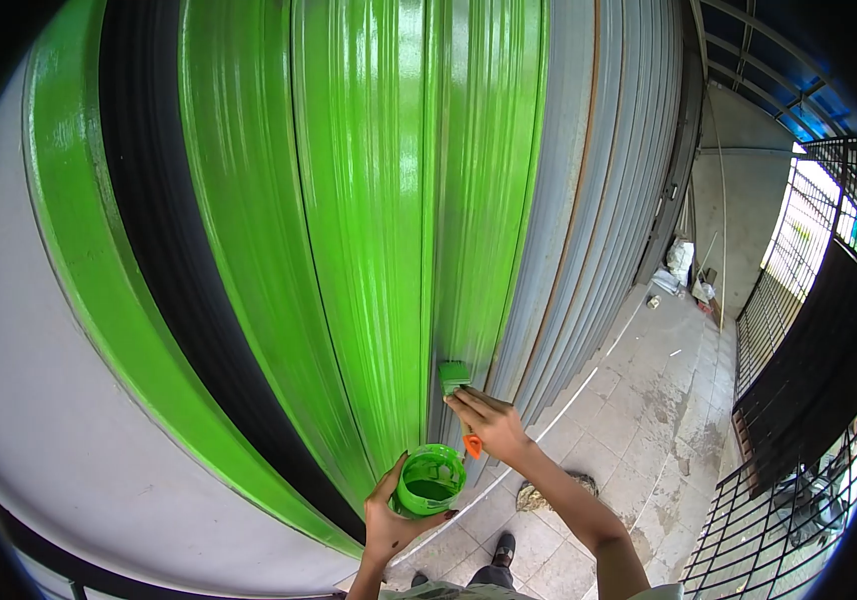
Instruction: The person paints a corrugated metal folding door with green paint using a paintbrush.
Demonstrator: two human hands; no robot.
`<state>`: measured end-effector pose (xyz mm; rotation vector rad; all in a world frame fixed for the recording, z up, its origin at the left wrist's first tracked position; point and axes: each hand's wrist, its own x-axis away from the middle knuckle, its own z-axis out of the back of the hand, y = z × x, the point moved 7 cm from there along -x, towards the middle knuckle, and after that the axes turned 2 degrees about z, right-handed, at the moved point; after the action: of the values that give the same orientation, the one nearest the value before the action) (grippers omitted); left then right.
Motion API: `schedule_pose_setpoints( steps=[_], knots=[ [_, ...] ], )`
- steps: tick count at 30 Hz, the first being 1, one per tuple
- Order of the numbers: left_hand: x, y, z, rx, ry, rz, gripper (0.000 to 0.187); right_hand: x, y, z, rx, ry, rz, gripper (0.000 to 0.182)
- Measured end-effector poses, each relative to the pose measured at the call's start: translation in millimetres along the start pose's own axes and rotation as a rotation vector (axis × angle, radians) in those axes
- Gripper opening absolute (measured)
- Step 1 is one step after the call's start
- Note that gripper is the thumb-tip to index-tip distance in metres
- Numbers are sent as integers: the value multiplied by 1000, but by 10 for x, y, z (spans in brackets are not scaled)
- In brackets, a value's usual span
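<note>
My right hand (489, 424) grips a paintbrush (455, 376) whose green-coated bristles press on the lower part of a ribbed metal shutter (363, 200). The orange end of the brush handle (472, 446) sticks out below my fingers. In my left hand (394, 518) is a small tub of green paint (430, 480), held upright just below and left of the brush. Wet, glossy green covers the shutter panels from the left up to the brush. Right of that, the folded slats (598, 200) are bare grey with rusty brown lines.
A black vertical strip (163, 190) runs between the green panels. At left is a white wall (58, 400). The tiled floor (588, 440) carries a pale rail line and a mottled round object (558, 490). White bags (680, 262) lie far right, near a black metal grille (778, 540).
</note>
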<state>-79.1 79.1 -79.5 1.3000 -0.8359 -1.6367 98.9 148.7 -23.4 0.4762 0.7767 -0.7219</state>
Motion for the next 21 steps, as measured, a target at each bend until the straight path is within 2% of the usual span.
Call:
schedule_pose_setpoints(
  steps=[4,7,10,14,17,21],
  knots=[
    [12,-11,53,-19,7,-15,97,-132,-27,-17,121,27,94,35],
    [51,-63,71,3,6,4,97,-531,152,295,145,172,77,34],
    [31,-66,80,-3,-2,18,97,-718,12,481,234,239,124,32],
    [38,-27,89,-31,-2,25,92,-94,-11,-215,256,116,88,32],
    [16,-32,93,-15,7,40,91,89,-33,-317,190,55,75,30],
    [26,-29,96,-4,-7,37,90,61,-58,-175,167,104,111,31]
  ],
)
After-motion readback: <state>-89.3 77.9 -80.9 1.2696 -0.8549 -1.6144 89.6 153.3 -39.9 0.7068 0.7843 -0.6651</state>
